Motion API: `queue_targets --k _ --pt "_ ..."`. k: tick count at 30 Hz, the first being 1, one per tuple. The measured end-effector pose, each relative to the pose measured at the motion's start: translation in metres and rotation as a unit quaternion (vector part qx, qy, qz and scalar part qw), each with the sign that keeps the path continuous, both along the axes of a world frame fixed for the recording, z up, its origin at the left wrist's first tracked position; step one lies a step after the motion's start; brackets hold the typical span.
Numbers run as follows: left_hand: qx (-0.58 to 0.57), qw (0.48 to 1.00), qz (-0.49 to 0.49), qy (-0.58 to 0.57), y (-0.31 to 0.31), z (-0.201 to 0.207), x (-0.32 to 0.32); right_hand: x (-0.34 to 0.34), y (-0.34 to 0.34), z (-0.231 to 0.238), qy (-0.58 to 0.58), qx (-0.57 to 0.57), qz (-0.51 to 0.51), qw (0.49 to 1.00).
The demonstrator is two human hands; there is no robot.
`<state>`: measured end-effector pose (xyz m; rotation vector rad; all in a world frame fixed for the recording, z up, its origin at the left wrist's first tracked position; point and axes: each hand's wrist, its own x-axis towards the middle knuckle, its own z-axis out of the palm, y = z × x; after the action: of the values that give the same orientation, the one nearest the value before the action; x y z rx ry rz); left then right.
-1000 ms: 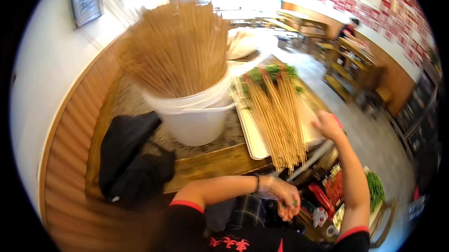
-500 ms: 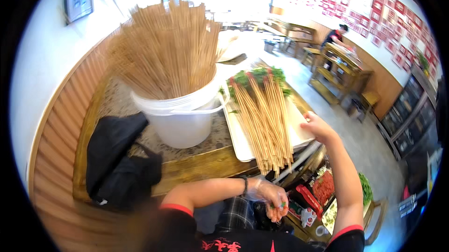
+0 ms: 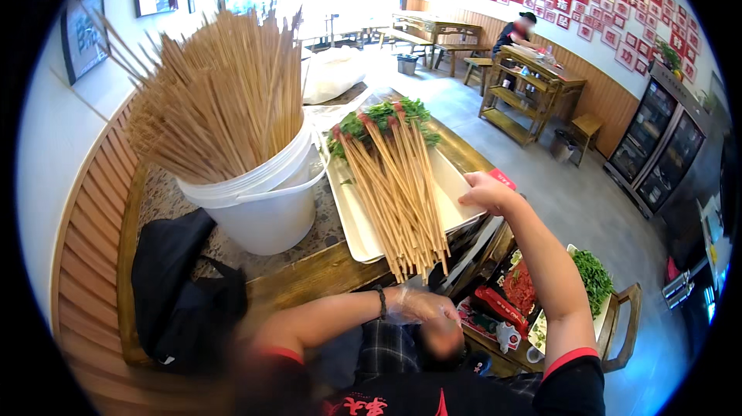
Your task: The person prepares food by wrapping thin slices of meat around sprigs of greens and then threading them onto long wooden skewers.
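Observation:
A cream rectangular tray [image 3: 456,201] holds a bundle of thin wooden skewers [image 3: 394,192], their dark red tipped ends lying on leafy greens [image 3: 421,116] at the far side. The skewers' bare ends stick out over the tray's near rim. At the tray's right rim is my bare right hand [image 3: 490,193], closed with thumb and fingers on the edge. In front of my body is my left hand [image 3: 425,312] in a clear plastic glove, fingers curled inward. The fingertips are blurred, and anything inside them is hidden. My left hand is just below the skewer ends.
A white bucket [image 3: 263,219] packed with upright wooden sticks [image 3: 224,99] stands left of the tray. A black cloth item [image 3: 182,285] lies nearer. Low at right are red minced food [image 3: 519,288] and greens [image 3: 593,281]. Another person [image 3: 514,33] works at a far table.
My view has swung, so the bucket, tray and room appear farther left. My right hand stays at the tray's rim. My curled left hand appears slightly higher and further left.

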<state>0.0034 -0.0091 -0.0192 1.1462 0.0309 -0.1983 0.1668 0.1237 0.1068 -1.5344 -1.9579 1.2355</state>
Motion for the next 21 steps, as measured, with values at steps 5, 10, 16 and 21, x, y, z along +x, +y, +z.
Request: queue_targets --k 5,10,16,21 --pt "0.004 1.000 0.013 -0.020 -0.003 0.009 -0.003 -0.012 -0.004 -0.006 -0.197 0.183 -0.006 0.963" --pt "0.016 1.000 0.017 -0.006 -0.002 0.012 -0.001 -0.012 -0.021 0.007 -0.117 0.135 -0.022 0.984" --pt "0.034 0.999 0.040 0.008 -0.007 0.032 -0.006 0.006 -0.016 -0.003 -0.101 0.332 -0.083 0.934" --pt "-0.001 0.997 0.076 0.016 0.000 0.010 -0.009 0.013 -0.062 0.023 0.170 0.193 -0.130 0.958"
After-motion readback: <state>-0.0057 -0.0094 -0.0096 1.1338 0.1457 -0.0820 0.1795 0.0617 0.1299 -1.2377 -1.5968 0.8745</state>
